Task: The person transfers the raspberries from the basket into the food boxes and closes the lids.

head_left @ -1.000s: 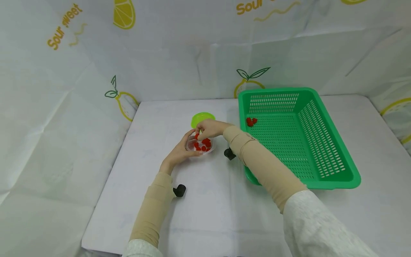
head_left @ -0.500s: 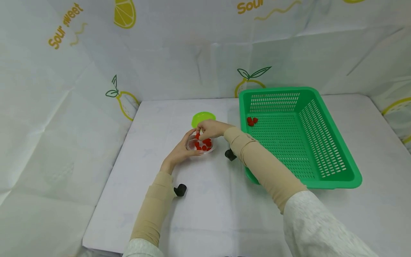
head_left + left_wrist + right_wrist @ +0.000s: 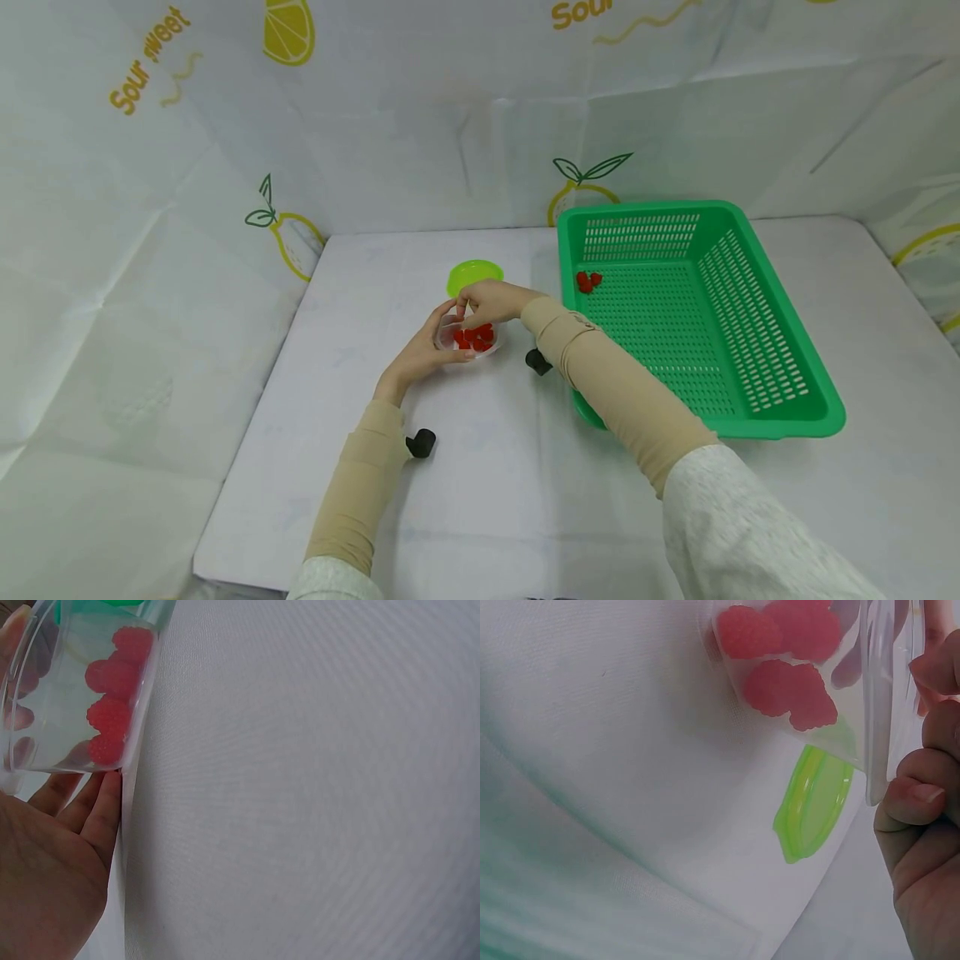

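Observation:
My left hand [image 3: 420, 354] holds a small clear plastic tub [image 3: 60, 712], its thumb on the near side and fingers round the far side. Several red raspberries [image 3: 109, 716] lie at the bottom of the tub, showing through its wall in both wrist views. Over the tub's far rim reaches my right hand [image 3: 491, 300], thumb and index finger pointing down into the opening with no berry showing between them. In the right wrist view its other fingers [image 3: 915, 802] are curled beside the rim. Just behind the tub lies a bright green lid [image 3: 474, 270].
A large green plastic basket [image 3: 787, 430] stands on the right of the white-covered table [image 3: 480, 500], with a small cluster of raspberries [image 3: 587, 282] in its far left corner. Behind the table hangs a lemon-printed white sheet [image 3: 420, 150].
A raspberry seen between my right finger and thumb has gone from them, and the berries in the tub lie differently. The left hand and the tub have stayed in place.

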`<state>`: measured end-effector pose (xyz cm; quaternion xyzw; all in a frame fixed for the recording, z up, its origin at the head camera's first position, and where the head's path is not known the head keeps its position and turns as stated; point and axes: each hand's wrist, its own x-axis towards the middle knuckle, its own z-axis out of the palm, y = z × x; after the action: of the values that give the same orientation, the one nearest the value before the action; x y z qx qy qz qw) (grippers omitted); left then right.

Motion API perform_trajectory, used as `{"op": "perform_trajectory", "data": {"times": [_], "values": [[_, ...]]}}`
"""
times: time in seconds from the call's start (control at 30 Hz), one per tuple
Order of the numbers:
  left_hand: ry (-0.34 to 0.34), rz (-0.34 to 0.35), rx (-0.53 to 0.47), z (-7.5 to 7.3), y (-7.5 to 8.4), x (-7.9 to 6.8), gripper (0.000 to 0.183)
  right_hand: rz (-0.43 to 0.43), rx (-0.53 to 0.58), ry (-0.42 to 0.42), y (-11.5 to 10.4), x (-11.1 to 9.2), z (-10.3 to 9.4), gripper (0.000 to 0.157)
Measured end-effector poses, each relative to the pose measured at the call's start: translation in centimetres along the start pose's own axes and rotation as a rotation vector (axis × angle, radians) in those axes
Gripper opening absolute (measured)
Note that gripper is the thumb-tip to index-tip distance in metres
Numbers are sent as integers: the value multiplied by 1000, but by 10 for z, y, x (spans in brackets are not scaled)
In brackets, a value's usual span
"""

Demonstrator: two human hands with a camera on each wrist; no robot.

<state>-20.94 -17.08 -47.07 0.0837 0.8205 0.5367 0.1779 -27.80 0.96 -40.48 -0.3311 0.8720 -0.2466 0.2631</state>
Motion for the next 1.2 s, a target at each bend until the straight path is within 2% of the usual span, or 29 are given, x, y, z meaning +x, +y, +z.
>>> {"op": "perform_trajectory", "data": {"times": [0.43,0.6,0.73,0.83,0.97,1.03,1.2], "values": [[6,-7,21,-1,0,0,88,-7,-8,-13,-1,-2,0,21],[-17,-11,19,-1,2,0,89,12,43,-23,0,-3,-4,24],[-45,-21,3,-1,7,-2,90,18,91,-35,1,-5,-8,29],[-58,-26,9,-2,19,-7,91,10,92,-42,2,-8,-11,33],[-62,-29,20,-2,30,-14,91,-10,91,-3,2,-14,-19,35],[-62,-30,17,-2,30,-15,92,-19,92,28,1,-17,-24,36],[-52,-26,4,-2,14,-5,93,-23,112,95,0,-27,-36,37]]}}
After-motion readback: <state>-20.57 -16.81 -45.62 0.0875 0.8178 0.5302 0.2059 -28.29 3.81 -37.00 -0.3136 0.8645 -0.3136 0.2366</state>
